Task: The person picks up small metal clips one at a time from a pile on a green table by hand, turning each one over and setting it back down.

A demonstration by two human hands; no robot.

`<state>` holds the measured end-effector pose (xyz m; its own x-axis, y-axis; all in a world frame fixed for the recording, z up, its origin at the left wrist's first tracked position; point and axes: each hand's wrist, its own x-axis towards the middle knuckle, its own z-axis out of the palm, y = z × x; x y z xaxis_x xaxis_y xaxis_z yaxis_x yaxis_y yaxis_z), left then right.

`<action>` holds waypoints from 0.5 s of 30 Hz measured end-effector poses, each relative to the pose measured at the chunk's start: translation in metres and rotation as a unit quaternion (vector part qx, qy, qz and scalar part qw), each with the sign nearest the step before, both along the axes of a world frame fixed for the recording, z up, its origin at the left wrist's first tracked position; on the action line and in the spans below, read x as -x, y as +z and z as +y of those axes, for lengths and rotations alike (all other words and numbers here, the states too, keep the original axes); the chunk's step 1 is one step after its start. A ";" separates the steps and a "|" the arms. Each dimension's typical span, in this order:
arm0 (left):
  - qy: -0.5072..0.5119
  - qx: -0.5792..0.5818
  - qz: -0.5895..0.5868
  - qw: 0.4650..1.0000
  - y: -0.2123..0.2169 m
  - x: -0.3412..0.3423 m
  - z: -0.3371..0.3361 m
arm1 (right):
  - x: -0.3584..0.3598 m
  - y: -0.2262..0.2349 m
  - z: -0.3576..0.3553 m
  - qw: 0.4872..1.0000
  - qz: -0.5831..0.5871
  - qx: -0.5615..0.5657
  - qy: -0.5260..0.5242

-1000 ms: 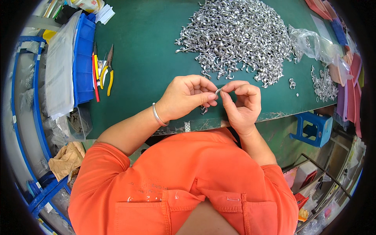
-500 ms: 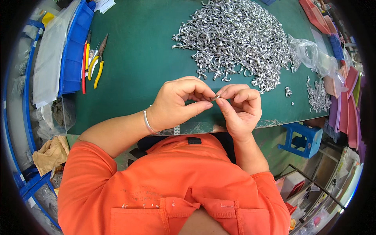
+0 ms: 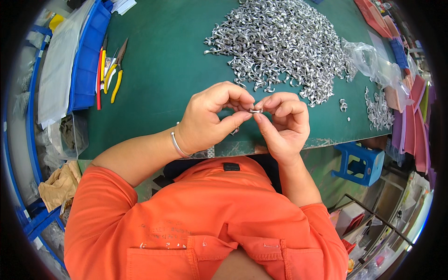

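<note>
My left hand (image 3: pixel 212 119) and my right hand (image 3: pixel 282 123) meet above the near edge of the green table (image 3: pixel 163 70). Between their thumbs and forefingers they pinch one small silver metal part (image 3: pixel 255 111). A thin silver bangle (image 3: pixel 176 143) circles my left wrist. Beyond the hands lies a large heap of the same shiny metal parts (image 3: pixel 280 42), spread over the middle and far side of the table. My orange shirt fills the lower part of the view.
Pliers with yellow and red handles (image 3: pixel 111 70) lie at the table's left beside a blue bin (image 3: pixel 86 60). A clear plastic bag (image 3: pixel 373 63) and a smaller pile of parts (image 3: pixel 378 109) sit at the right. A blue stool (image 3: pixel 361 161) stands below the table edge.
Both hands stay together on the small part, with the fingers shifting a little around it. The view has tilted slightly, so the table sits a bit differently in the picture.
</note>
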<state>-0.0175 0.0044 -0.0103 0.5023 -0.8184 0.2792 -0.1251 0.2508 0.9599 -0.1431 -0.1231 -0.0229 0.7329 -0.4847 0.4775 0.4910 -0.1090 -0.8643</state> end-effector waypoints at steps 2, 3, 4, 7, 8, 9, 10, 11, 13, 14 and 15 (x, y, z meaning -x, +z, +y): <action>-0.006 0.001 0.020 1.000 0.001 0.001 0.000 | 0.001 0.000 0.001 1.000 -0.007 -0.010 -0.003; -0.008 0.003 0.030 1.000 0.001 0.001 -0.001 | 0.001 0.000 0.002 1.000 -0.010 -0.015 -0.003; -0.011 0.000 0.038 0.999 0.001 0.002 0.000 | 0.001 -0.001 0.002 1.000 -0.015 -0.014 -0.006; -0.020 -0.001 0.062 0.998 0.001 0.003 0.001 | 0.001 -0.002 0.004 0.999 -0.027 -0.012 -0.015; -0.023 0.005 0.070 0.997 0.000 0.003 0.001 | 0.001 -0.001 0.004 0.999 -0.028 -0.012 -0.019; -0.028 0.010 0.078 0.996 -0.001 0.004 0.001 | 0.002 -0.001 0.006 0.999 -0.029 -0.012 -0.024; -0.030 0.010 0.082 0.996 -0.001 0.004 0.001 | 0.002 -0.002 0.006 0.999 -0.031 -0.006 -0.024; -0.032 0.009 0.086 0.996 0.000 0.004 0.002 | 0.002 -0.003 0.005 0.999 -0.033 0.001 -0.024; -0.044 0.005 0.086 0.995 0.001 0.005 0.002 | 0.002 -0.003 0.005 0.999 -0.039 0.011 -0.032; -0.053 0.000 0.082 0.995 0.002 0.004 0.003 | 0.002 -0.003 0.006 0.998 -0.042 0.014 -0.040; -0.063 -0.005 0.076 0.995 0.004 0.003 0.003 | 0.002 -0.003 0.007 0.998 -0.047 0.017 -0.049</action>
<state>-0.0205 0.0077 -0.0063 0.4307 -0.8803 0.1989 0.0541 0.2452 0.9680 -0.1451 -0.1161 -0.0258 0.6342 -0.5342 0.5589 0.5548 -0.1890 -0.8102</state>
